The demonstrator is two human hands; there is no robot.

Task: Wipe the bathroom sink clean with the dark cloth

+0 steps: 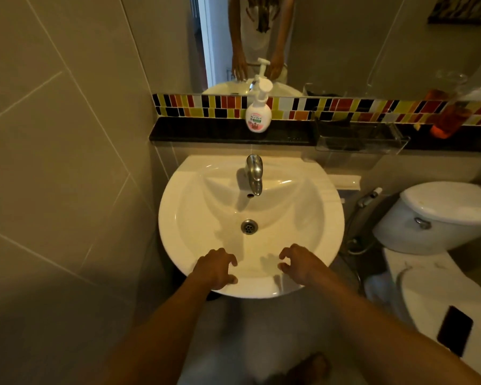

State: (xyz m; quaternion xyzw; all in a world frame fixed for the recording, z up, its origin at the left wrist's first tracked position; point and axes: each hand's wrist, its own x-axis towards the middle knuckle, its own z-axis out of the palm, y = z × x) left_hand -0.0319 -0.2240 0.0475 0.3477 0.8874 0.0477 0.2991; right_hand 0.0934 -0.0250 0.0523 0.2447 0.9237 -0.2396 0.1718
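Both hands hover over the near rim of the sink (178, 245), fingers curled and spread, grasping nothing: left hand (215, 269), right hand (299, 263). The dark cloth is not identifiable in this view. A dark flat object (454, 330) lies on the toilet lid (428, 295) at the right; it may be a phone rather than a cloth, as the edge of the picture is too distorted to tell.

Procedure, as judged from this state: wiping has not begun.
1. Locate and take up the cloth first.
2. Work from the rim inward toward the drain (249, 226).
3. Wipe around the base of the tap (254, 173).
4. Steady the body with the free hand on the rim.

Inventory:
- Sink: one.
- Tap: one.
- Drain: one.
- Soap pump bottle (258, 112) on the black ledge (206, 132): one.
- Toilet: one.
- Hands: two.
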